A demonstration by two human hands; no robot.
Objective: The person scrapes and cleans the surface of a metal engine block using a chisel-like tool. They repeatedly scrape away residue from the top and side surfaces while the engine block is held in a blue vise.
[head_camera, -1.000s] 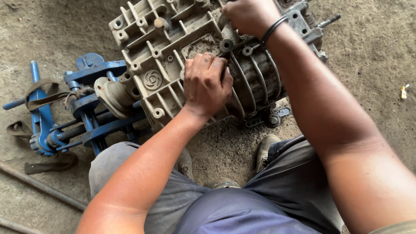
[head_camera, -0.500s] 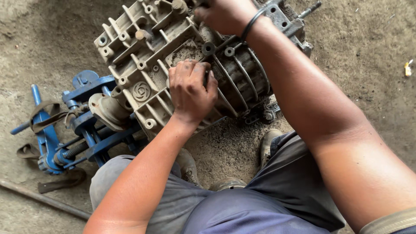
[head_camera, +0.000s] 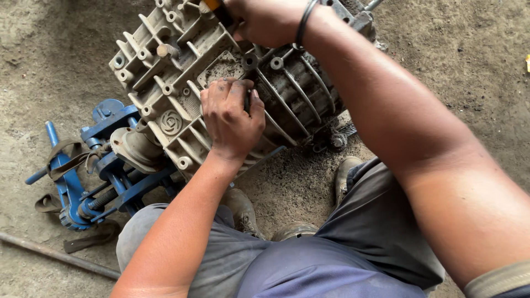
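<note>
The left hand presses curled fingers on the ribbed gearbox casing, bracing it, while the right hand grips an orange-handled tool.

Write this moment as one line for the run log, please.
left hand: pressed flat on ribbed metal housing | right hand: grips orange-handled tool at housing top | blue stand: under housing, dirt floor

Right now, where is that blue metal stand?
In the head view the blue metal stand lies on the dirt floor at the left, against the left end of the grey ribbed casing.
</note>
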